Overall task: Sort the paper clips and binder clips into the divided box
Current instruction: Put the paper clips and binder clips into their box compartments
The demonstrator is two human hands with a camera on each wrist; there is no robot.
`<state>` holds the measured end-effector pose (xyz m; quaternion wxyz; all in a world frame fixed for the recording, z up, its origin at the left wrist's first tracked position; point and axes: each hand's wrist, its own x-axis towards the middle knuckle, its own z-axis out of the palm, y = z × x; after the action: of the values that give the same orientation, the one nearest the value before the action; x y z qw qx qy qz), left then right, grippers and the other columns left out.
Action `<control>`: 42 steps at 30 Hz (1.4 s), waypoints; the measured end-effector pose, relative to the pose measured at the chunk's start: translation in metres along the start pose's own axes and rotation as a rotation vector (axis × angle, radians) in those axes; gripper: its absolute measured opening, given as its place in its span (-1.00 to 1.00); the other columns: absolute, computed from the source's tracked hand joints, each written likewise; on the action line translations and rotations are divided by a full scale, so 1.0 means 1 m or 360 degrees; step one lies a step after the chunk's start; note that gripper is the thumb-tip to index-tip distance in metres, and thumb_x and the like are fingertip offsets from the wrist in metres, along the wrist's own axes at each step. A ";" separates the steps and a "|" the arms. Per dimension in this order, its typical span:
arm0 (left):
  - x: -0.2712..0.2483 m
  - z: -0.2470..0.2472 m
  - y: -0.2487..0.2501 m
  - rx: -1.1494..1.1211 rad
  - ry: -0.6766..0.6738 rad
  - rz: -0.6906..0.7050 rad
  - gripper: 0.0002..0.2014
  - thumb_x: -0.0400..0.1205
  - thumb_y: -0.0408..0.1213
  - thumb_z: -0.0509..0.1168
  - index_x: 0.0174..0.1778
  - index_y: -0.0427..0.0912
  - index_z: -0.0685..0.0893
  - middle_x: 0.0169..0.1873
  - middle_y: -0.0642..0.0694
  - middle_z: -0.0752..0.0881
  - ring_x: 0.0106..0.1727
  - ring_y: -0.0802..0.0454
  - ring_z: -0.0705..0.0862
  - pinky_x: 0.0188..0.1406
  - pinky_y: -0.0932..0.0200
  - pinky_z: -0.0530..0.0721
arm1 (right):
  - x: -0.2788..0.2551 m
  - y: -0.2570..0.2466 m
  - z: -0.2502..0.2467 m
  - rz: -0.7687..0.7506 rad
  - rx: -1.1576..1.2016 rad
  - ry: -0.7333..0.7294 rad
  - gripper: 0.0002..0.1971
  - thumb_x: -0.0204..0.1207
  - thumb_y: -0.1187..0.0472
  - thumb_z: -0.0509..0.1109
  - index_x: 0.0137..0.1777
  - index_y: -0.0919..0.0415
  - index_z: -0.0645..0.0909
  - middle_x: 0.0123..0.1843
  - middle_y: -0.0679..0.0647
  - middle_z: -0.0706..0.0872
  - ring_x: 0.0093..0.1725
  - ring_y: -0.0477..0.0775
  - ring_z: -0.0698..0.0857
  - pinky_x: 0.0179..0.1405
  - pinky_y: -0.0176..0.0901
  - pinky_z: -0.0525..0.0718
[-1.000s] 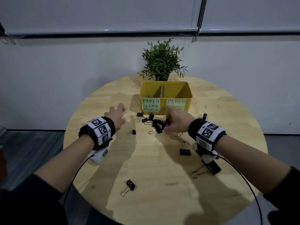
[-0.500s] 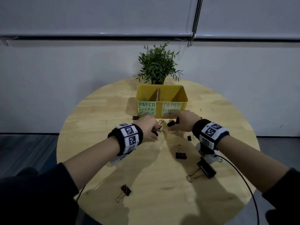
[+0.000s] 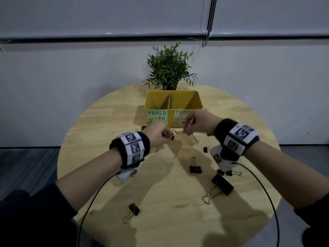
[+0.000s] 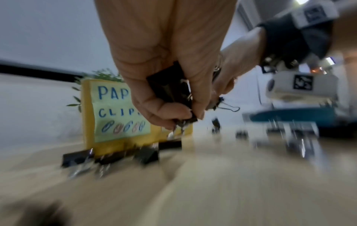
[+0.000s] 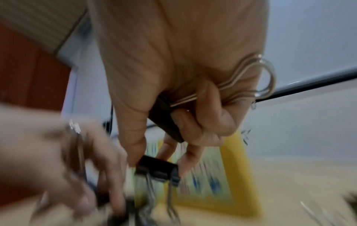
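The yellow divided box (image 3: pixel 173 99) stands at the table's far side, with labels "PAPER CLIPS" on its left front and a partly hidden label on its right front. My left hand (image 3: pixel 158 134) is just in front of the box and grips black binder clips (image 4: pixel 170 90) in curled fingers. My right hand (image 3: pixel 195 123) is beside it, in front of the right label. It holds one black binder clip (image 5: pixel 166 120) in the palm and pinches another (image 5: pixel 157 169) at the fingertips. More binder clips (image 4: pixel 110 156) lie at the box's foot.
Loose black binder clips lie on the round wooden table (image 3: pixel 106 122): a big one (image 3: pixel 221 184) at right, a medium one (image 3: pixel 195 168) in the middle, a small one (image 3: pixel 134 209) near the front, small ones (image 3: pixel 206 149) by my right wrist. A potted plant (image 3: pixel 169 68) stands behind the box.
My left hand has moved right from the table's left side to the pile before the box and closed on clips. My right hand has risen toward the box front with clips in it.
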<state>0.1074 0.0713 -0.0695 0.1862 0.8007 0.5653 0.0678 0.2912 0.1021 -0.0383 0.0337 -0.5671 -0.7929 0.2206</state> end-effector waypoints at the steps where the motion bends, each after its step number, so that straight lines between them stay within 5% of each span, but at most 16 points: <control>1: 0.004 -0.010 0.002 -0.0189 0.0053 -0.0023 -0.82 0.59 -0.27 0.38 0.05 -0.26 0.75 -0.04 -0.11 0.76 -0.23 0.08 0.63 -0.27 0.26 0.60 | 0.000 -0.003 -0.018 -0.0013 0.0172 0.0113 -0.77 0.47 0.04 0.48 -0.01 0.19 0.72 -0.24 -0.08 0.68 -0.26 -0.12 0.61 -0.38 -0.36 0.46; 5: 0.029 -0.055 0.015 -0.1104 0.0231 -0.0381 -0.77 0.63 -0.27 0.34 0.14 -0.31 0.64 -0.08 -0.19 0.69 -0.39 0.06 0.70 -0.48 0.29 0.74 | 0.026 -0.013 -0.072 0.0219 0.0667 0.0520 -0.68 0.52 0.00 0.42 0.08 0.25 0.64 -0.05 0.13 0.76 -0.29 -0.06 0.62 -0.42 -0.30 0.59; 7: 0.040 -0.064 0.020 -0.1387 0.0403 -0.0500 -0.74 0.62 -0.29 0.36 0.16 -0.34 0.62 -0.06 -0.26 0.69 -0.40 0.02 0.71 -0.54 0.29 0.74 | 0.040 -0.015 -0.080 0.0409 0.0900 0.0390 -0.58 0.47 -0.09 0.45 0.08 0.26 0.57 0.08 0.20 0.77 -0.19 0.03 0.73 -0.15 -0.12 0.78; 9: 0.048 -0.059 0.021 -0.1554 0.0503 -0.0595 -0.79 0.62 -0.32 0.36 0.09 -0.38 0.62 0.00 -0.34 0.68 -0.40 -0.05 0.72 -0.56 0.26 0.75 | 0.048 -0.014 -0.085 0.0542 0.1064 0.0226 -0.40 0.39 -0.21 0.47 0.19 0.28 0.52 0.34 0.27 0.64 0.10 0.24 0.75 0.13 0.11 0.77; 12: 0.059 -0.048 0.018 -0.1788 0.0495 -0.0716 -0.87 0.62 -0.35 0.35 -0.11 -0.35 0.57 -0.03 -0.39 0.66 -0.36 -0.09 0.71 -0.56 0.26 0.76 | 0.047 -0.009 -0.088 0.0547 0.1325 0.0232 -0.29 0.53 -0.11 0.38 0.55 0.28 0.29 0.65 0.27 0.23 0.46 0.40 0.48 0.13 0.14 0.76; 14: 0.067 -0.046 0.018 -0.1847 0.0547 -0.0639 -0.73 0.59 -0.26 0.39 0.05 -0.40 0.58 -0.09 -0.30 0.66 -0.30 -0.03 0.72 -0.49 0.32 0.75 | 0.039 0.002 -0.086 0.0525 0.1247 0.0237 -0.32 0.59 -0.05 0.33 0.59 0.30 0.23 0.64 0.32 0.24 0.44 0.35 0.51 0.08 0.08 0.77; 17: 0.077 -0.043 0.026 -0.1569 0.0431 -0.0481 -0.28 0.42 0.04 0.50 0.40 -0.27 0.46 0.24 -0.21 0.66 0.14 -0.08 0.70 0.14 -0.04 0.73 | 0.019 0.025 -0.079 0.0511 0.1062 0.0253 -0.33 0.60 -0.02 0.32 0.56 0.38 0.26 0.57 0.33 0.36 0.32 0.31 0.61 -0.04 0.04 0.78; 20: 0.079 -0.035 0.036 -0.1098 0.0339 -0.0472 -0.45 0.57 -0.11 0.40 0.43 -0.25 0.44 0.33 -0.20 0.60 0.35 -0.16 0.59 0.35 -0.18 0.59 | -0.006 0.045 -0.071 0.0507 0.1023 0.0253 -0.42 0.64 0.09 0.29 0.50 0.50 0.33 0.50 0.35 0.45 0.21 0.26 0.65 -0.13 0.04 0.77; 23: 0.066 -0.033 0.049 -0.0638 0.0661 -0.0323 -0.42 0.58 -0.21 0.39 0.49 -0.25 0.38 0.44 -0.24 0.44 0.46 -0.18 0.46 0.45 -0.07 0.49 | -0.036 0.064 -0.062 0.0476 0.0698 0.0201 -0.54 0.64 0.18 0.29 0.45 0.43 0.42 0.29 0.31 0.61 0.07 0.18 0.69 -0.15 0.13 0.81; 25: 0.040 -0.028 0.066 -0.0326 0.0763 -0.0084 -0.50 0.57 -0.21 0.39 0.42 -0.18 0.46 0.36 -0.19 0.45 0.39 -0.14 0.48 0.37 0.01 0.53 | -0.057 0.078 -0.051 0.0468 0.0389 -0.0138 -0.48 0.57 0.16 0.41 0.51 0.17 0.38 0.20 0.20 0.63 0.00 0.15 0.71 -0.32 0.05 0.82; 26: 0.026 -0.023 0.075 -0.0143 0.0622 0.0008 -0.53 0.55 -0.15 0.40 0.37 -0.14 0.49 0.31 -0.16 0.48 0.34 -0.13 0.52 0.30 0.03 0.56 | -0.067 0.085 -0.044 0.0465 0.0221 -0.0358 -0.40 0.50 0.15 0.49 0.52 0.06 0.37 0.22 0.18 0.62 -0.07 0.12 0.72 -0.35 0.01 0.82; 29: -0.009 0.006 0.096 0.0168 -0.0197 -0.0069 -0.31 0.41 0.25 0.40 0.38 -0.03 0.46 0.32 -0.13 0.44 0.29 -0.12 0.52 0.24 -0.05 0.59 | -0.090 0.096 -0.017 0.0415 0.0034 -0.0754 -0.28 0.34 0.18 0.62 0.46 -0.17 0.41 0.31 0.10 0.48 -0.08 0.11 0.73 -0.22 0.02 0.84; 32: -0.019 0.035 0.112 -0.0109 -0.0612 -0.0271 -0.14 0.23 0.43 0.41 0.35 0.02 0.40 0.28 -0.08 0.36 0.20 -0.08 0.56 0.06 -0.09 0.72 | -0.098 0.098 0.006 0.0304 0.0076 -0.0678 -0.32 0.25 0.21 0.67 0.33 -0.15 0.46 0.19 0.04 0.42 0.03 0.19 0.71 -0.24 0.07 0.85; 37: -0.030 0.075 0.138 0.0329 -0.0541 -0.0172 0.08 0.06 0.51 0.42 0.39 -0.04 0.29 0.29 -0.15 0.30 0.31 -0.25 0.36 0.11 -0.25 0.62 | -0.101 0.099 0.030 0.0223 0.0062 -0.0518 -0.37 0.21 0.23 0.69 0.21 -0.01 0.43 0.18 0.10 0.37 0.02 0.23 0.67 -0.46 -0.15 0.80; 42: -0.032 0.092 0.144 0.0415 -0.0362 -0.0140 -0.11 0.20 0.47 0.37 0.28 -0.06 0.38 0.24 -0.19 0.34 0.24 -0.29 0.35 -0.01 -0.12 0.55 | -0.103 0.103 0.031 0.0152 0.0065 -0.0421 -0.56 0.36 0.26 0.60 0.13 0.07 0.46 0.21 0.21 0.43 -0.21 0.14 0.67 -0.51 -0.24 0.75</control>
<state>0.2525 -0.0207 -0.0967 0.1464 0.7951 0.5790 -0.1054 0.4089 0.0250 -0.0860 -0.0702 -0.5694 -0.7578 0.3109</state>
